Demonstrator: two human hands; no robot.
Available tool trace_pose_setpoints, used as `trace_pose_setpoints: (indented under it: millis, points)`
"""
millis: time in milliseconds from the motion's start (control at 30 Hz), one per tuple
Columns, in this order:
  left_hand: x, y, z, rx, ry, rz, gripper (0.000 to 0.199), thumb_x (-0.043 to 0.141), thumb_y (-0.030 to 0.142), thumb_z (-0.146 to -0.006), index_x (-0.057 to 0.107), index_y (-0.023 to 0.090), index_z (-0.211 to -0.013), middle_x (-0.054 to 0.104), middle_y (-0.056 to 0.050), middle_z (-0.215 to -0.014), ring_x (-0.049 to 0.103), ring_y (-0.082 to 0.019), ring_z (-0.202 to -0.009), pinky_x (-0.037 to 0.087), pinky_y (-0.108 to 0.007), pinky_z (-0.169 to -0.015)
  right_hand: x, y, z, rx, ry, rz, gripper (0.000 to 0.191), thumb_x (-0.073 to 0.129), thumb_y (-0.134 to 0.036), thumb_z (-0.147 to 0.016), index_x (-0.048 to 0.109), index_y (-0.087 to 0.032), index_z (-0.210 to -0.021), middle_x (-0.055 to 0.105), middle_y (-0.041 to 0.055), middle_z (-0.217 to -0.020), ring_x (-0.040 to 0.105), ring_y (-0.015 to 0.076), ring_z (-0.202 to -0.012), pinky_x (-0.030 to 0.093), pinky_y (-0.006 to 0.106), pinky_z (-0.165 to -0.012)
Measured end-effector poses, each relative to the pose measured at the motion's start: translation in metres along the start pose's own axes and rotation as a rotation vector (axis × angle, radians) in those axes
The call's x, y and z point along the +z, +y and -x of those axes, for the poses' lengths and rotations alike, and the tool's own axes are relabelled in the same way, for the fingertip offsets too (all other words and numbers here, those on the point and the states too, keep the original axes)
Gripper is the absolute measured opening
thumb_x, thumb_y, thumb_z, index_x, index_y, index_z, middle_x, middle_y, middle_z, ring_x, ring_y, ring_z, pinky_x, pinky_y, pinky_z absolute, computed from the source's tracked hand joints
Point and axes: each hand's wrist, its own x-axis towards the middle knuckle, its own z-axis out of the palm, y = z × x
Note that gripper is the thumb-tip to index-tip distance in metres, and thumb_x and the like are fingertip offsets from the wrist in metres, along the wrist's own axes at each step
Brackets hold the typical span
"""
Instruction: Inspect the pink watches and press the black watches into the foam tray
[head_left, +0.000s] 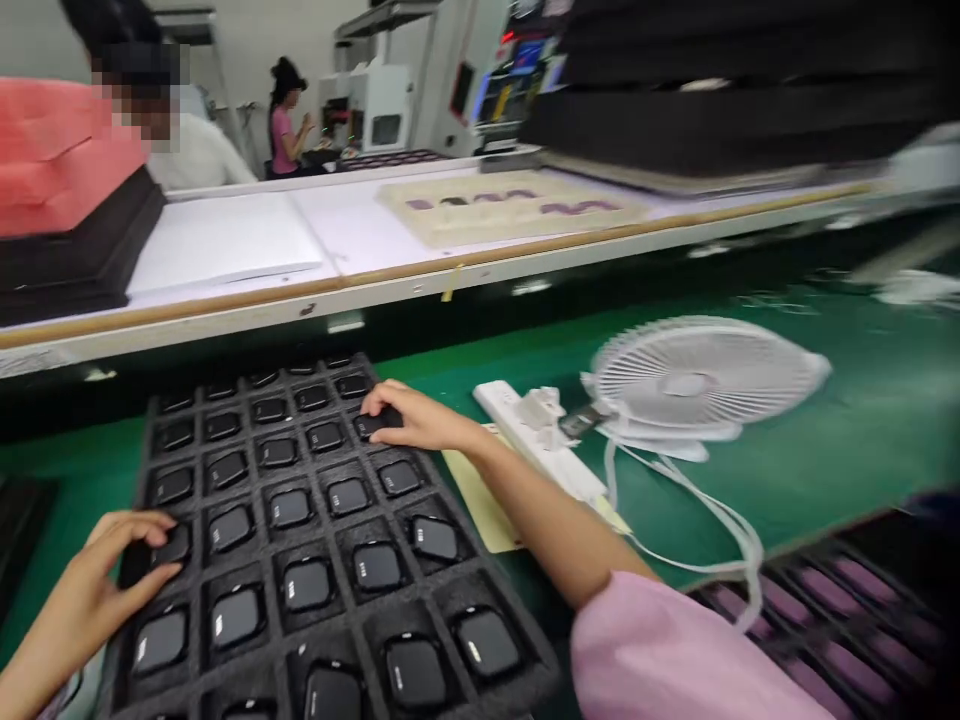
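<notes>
While black rounded-square devices (307,583) are being separated, presumably against scratching, by gridded charcoal foam tray (196,610), two are being pinched edgewise: by left hand (97,575) at tray's nine o'clock, by right hand (420,418) at one o'clock.

A dark-grey gridded foam tray (332,540) lies on a flat green worktop (862,410), rounded-square black devices (307,583) inside it. To its right I see a long white plastic power strip (559,465); farther right, a round white plastic fan (690,375). Behind, on a long white shelf (349,222), a flat cream tray (465,230) sits between bulky red blocks (60,150), left, and stacked flat black slabs (712,120), right.
</notes>
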Motion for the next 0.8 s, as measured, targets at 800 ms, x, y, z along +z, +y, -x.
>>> trace_pose_setpoints:
  millis: [800]
  points:
    - [-0.013, 0.047, -0.003, -0.067, -0.177, -0.012, 0.016, 0.070, 0.022, -0.087, 0.055, 0.021, -0.095, 0.064, -0.001, -0.101, 0.055, -0.020, -0.104, 0.011, -0.060, -0.122, 0.010, 0.017, 0.002, 0.027, -0.085, 0.296, 0.034, 0.056, -0.059, -0.089, 0.051, -0.026, -0.089, 0.067, 0.0125, -0.102, 0.061, 0.0355, -0.096, 0.045, 0.054, -0.082]
